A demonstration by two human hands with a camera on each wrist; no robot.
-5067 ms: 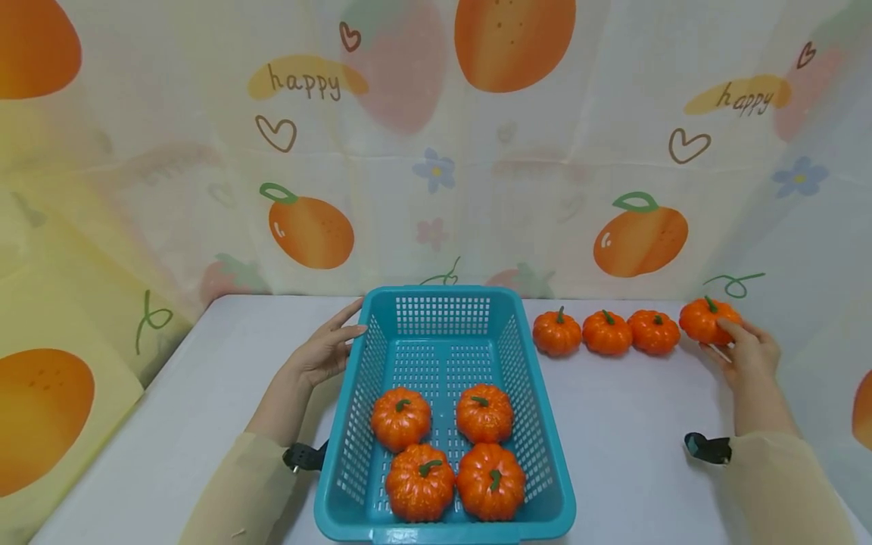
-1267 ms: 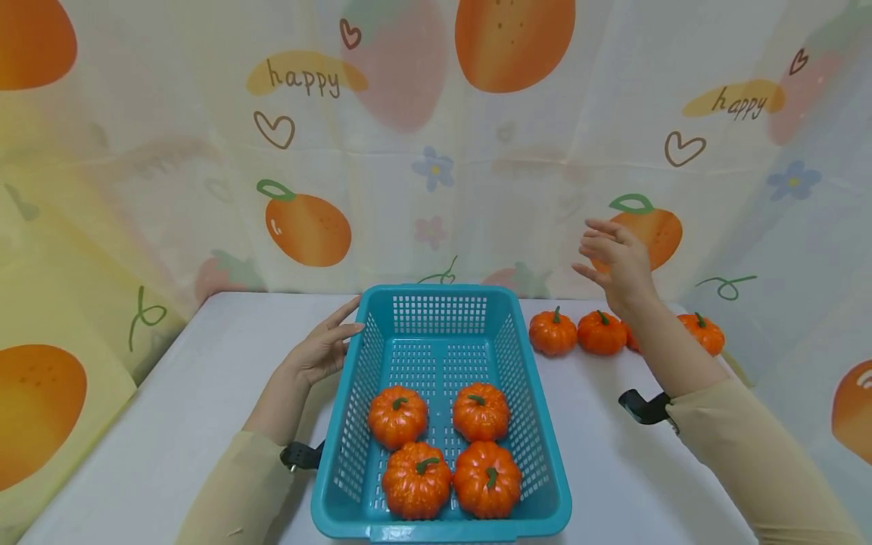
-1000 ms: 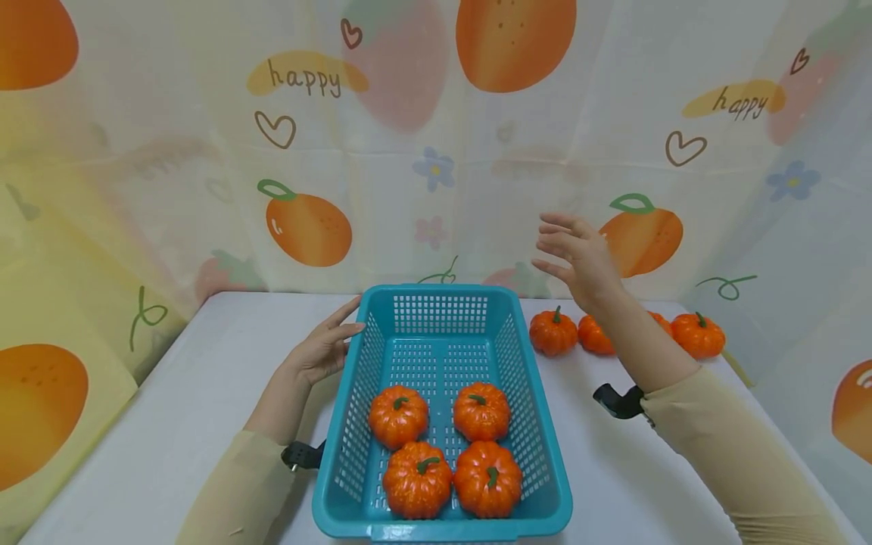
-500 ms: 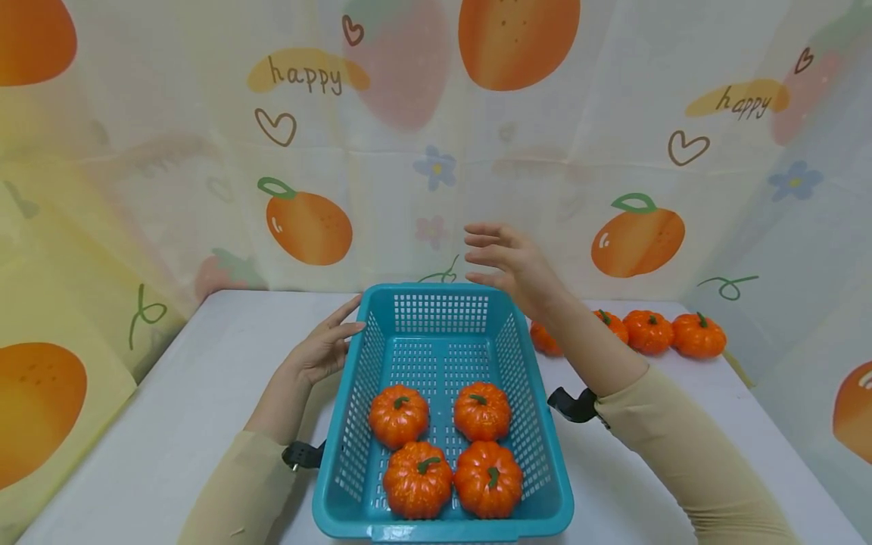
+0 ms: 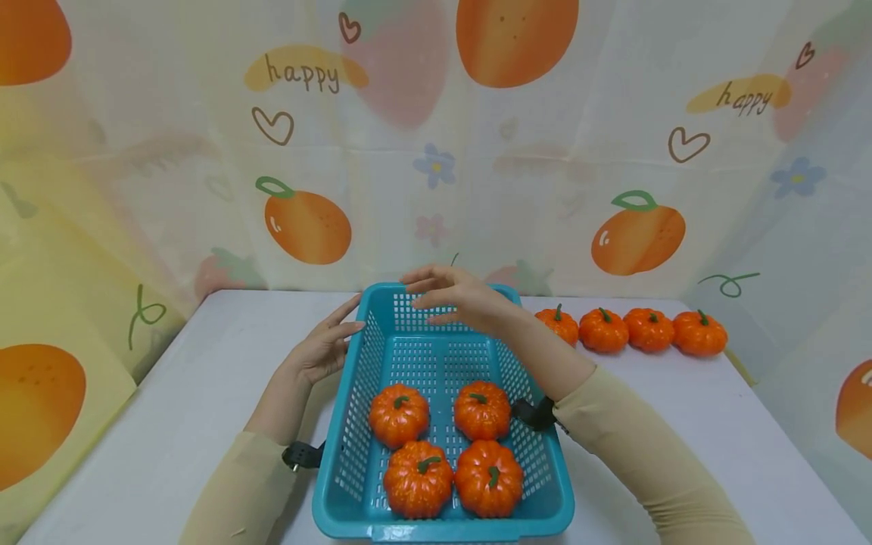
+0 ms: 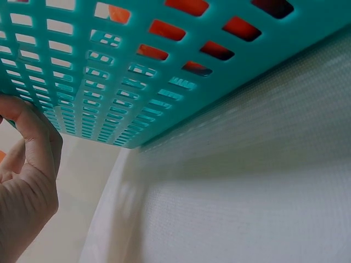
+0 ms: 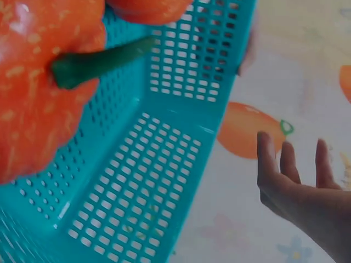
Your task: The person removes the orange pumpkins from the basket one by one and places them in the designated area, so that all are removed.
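A teal plastic basket [image 5: 443, 534] stands on the white table, with several small orange pumpkins [image 5: 417, 478] in its near half. My left hand [image 5: 328, 344] holds the basket's left side, thumb at the rim and fingers along the outer wall. In the left wrist view, that hand [image 6: 33, 181] bends up toward the perforated wall. Over the far end of the basket hovers my right hand [image 5: 456, 295], fingers spread loosely and holding nothing. The right wrist view shows this hand [image 7: 307, 197] with its fingers apart.
Several more pumpkins [image 5: 650, 331] form a row at the back right of the table [image 5: 647, 424], the nearest one partly hidden by my right forearm. A fruit-patterned cloth [image 5: 381, 174] hangs behind the table. Each wrist wears a black strap mount [image 5: 303, 455].
My right hand set the rightmost pumpkin down in the row, let go, rose, then swept left and lowered over the basket's far end. The left hand and basket have stayed put.
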